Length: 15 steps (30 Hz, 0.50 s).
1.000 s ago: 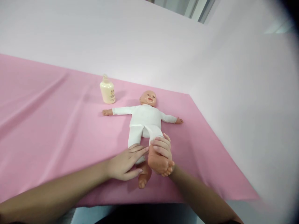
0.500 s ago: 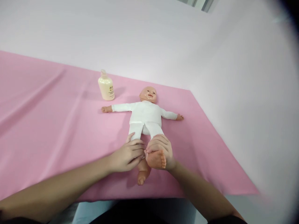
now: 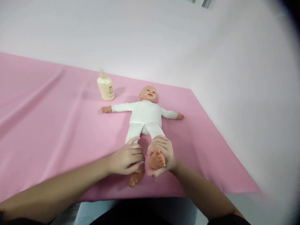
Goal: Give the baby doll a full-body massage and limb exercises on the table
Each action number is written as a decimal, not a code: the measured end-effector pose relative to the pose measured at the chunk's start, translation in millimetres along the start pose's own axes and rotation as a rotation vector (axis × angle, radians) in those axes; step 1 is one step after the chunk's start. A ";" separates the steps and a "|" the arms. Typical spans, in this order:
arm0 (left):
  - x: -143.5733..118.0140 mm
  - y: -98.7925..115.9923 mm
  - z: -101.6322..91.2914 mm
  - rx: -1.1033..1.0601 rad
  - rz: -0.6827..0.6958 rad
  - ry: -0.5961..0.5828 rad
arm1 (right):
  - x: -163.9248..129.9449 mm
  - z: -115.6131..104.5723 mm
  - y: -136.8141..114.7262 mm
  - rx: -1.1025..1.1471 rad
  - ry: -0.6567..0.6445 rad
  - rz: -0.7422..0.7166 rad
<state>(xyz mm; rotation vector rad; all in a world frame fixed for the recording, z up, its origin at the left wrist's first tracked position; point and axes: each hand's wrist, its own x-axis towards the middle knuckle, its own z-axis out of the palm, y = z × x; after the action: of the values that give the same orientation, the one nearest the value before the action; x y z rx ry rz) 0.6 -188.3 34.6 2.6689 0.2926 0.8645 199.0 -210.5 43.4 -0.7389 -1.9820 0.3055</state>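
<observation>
A baby doll (image 3: 146,114) in a white suit lies on its back on the pink cloth, arms spread and legs toward me. My left hand (image 3: 128,157) is curled over the doll's lower leg on the left, whose bare foot (image 3: 135,179) rests near the cloth. My right hand (image 3: 165,153) is wrapped round the doll's other lower leg and holds that foot (image 3: 156,160) raised, sole toward me. The fingers of my right hand partly hide the ankle.
A cream pump bottle (image 3: 106,89) stands upright beyond the doll's outstretched arm on the left. The pink cloth (image 3: 58,125) covers the table and has several folds at left. A pale wall (image 3: 117,34) rises behind the table.
The doll's leg on the left has swung outward to the left along with my left hand, widening the space between the legs. The raised foot has turned slightly in my right hand.
</observation>
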 end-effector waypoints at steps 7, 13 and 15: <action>1.0 -1.1 -0.9 0.009 0.066 -0.029 | 13.7 -1.3 -14.0 -0.047 0.035 -0.212; 0.4 -1.1 0.4 0.002 0.094 -0.068 | 7.8 2.4 -15.2 0.009 0.002 -0.231; 1.0 -0.3 0.9 0.003 0.106 -0.094 | 7.8 2.0 -16.6 0.015 -0.008 -0.225</action>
<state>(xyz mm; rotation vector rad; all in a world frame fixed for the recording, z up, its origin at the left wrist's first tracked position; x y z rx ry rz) 2.0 -188.0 34.4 2.7390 0.1315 0.7663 188.4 -218.5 56.1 -0.4989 -2.0461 0.1888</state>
